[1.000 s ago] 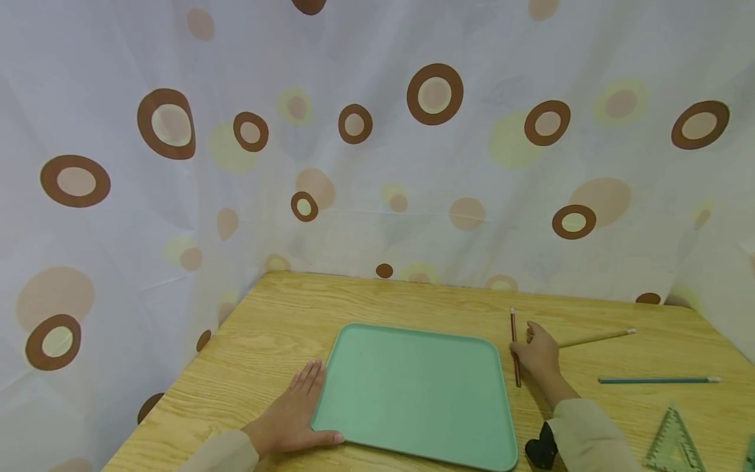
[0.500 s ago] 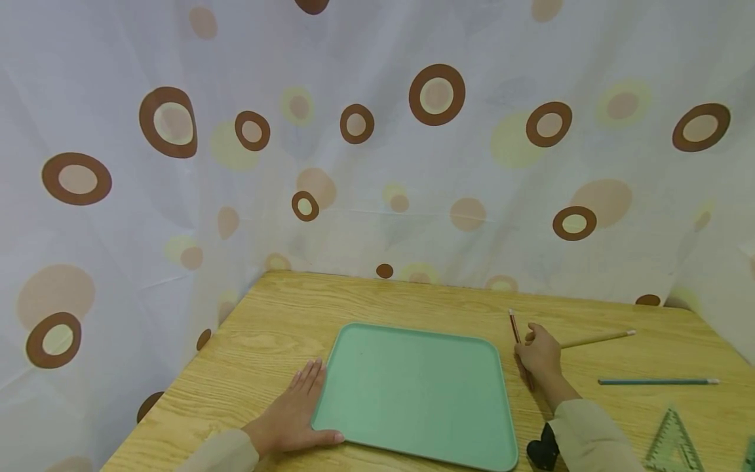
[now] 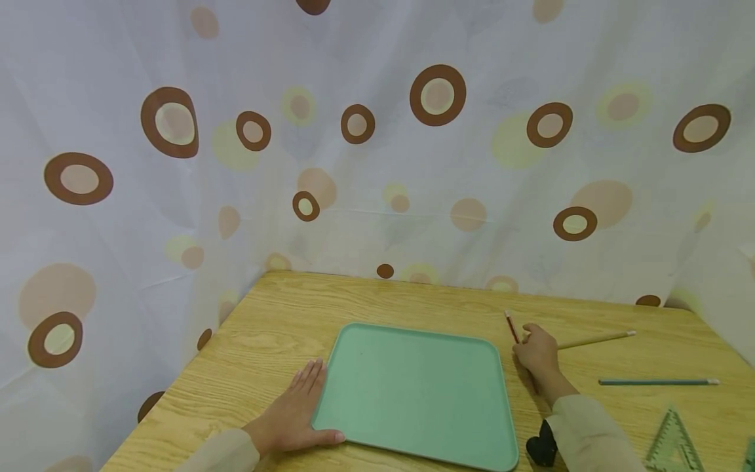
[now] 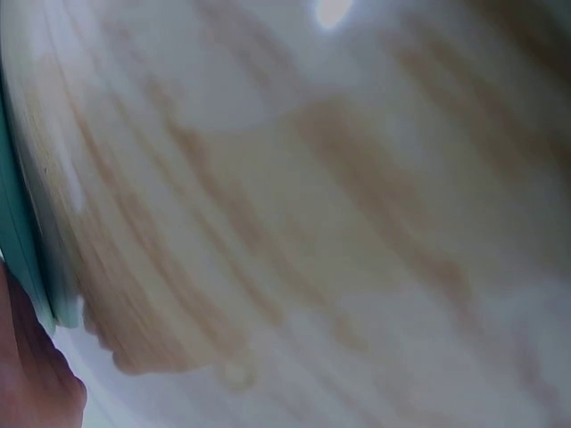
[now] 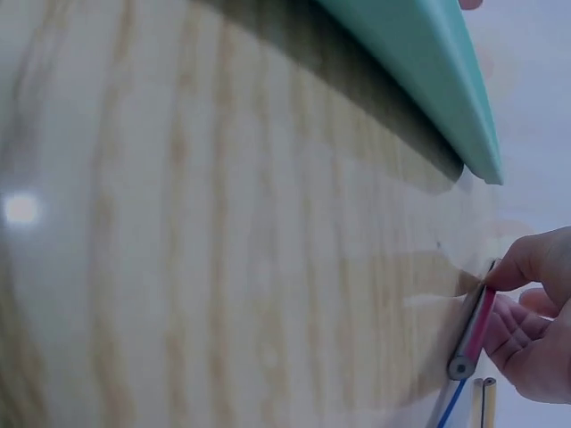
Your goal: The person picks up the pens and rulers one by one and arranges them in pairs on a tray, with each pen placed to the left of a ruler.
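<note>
A red-and-dark striped pencil (image 3: 511, 326) is pinched between the thumb and fingers of my right hand (image 3: 538, 357), just right of the tray. Its white-tipped end points away and leftward in the head view; the lower part is mostly hidden behind the hand. In the right wrist view the near end of the pencil (image 5: 470, 343) shows, the thumb and a finger on it. My left hand (image 3: 295, 416) rests with fingers straight against the left edge of a pale green tray (image 3: 504, 387), thumb along its near edge.
Right of my right hand lie a yellow pencil (image 3: 596, 339) and a blue pencil (image 3: 657, 381). A clear green set square (image 3: 674, 446) is near the table's front right, another green piece (image 3: 750, 455) at the frame edge. A patterned curtain (image 3: 377, 242) borders the wooden table (image 3: 295, 301).
My right hand has turned the red pencil, its white-tipped end swinging left and its lower end passing behind the hand. My left hand and the tray have stayed put.
</note>
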The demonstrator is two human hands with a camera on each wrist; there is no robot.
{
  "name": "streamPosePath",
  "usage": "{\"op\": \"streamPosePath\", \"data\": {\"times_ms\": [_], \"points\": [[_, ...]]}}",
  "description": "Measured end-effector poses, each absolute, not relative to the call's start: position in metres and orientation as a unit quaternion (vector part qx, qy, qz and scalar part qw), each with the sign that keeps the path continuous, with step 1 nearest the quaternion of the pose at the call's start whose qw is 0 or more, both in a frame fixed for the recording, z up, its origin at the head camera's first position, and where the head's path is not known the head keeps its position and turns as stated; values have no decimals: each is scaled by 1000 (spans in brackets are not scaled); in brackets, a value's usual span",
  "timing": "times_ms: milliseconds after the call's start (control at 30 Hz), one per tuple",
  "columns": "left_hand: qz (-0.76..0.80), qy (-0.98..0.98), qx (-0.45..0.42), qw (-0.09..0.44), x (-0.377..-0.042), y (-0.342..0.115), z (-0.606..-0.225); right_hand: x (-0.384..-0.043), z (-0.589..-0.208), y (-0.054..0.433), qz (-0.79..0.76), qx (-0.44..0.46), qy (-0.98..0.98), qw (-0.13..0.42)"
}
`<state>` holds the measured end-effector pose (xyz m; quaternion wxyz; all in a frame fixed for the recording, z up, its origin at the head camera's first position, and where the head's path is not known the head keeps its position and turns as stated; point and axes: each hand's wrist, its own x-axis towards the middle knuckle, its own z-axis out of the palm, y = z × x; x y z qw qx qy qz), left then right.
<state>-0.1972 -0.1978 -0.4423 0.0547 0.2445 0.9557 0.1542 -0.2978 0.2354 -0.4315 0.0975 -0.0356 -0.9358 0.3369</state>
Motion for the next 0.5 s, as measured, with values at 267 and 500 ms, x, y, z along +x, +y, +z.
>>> {"op": "streamPosePath", "data": {"times_ms": [267,500], "points": [[154,956,242,56,-197,-198,-442,-298,-420,229,276,-28,-958,68],[150,957,242,55,-197,-198,-442,-302,-418,232,242,-14,-969,50]]}}
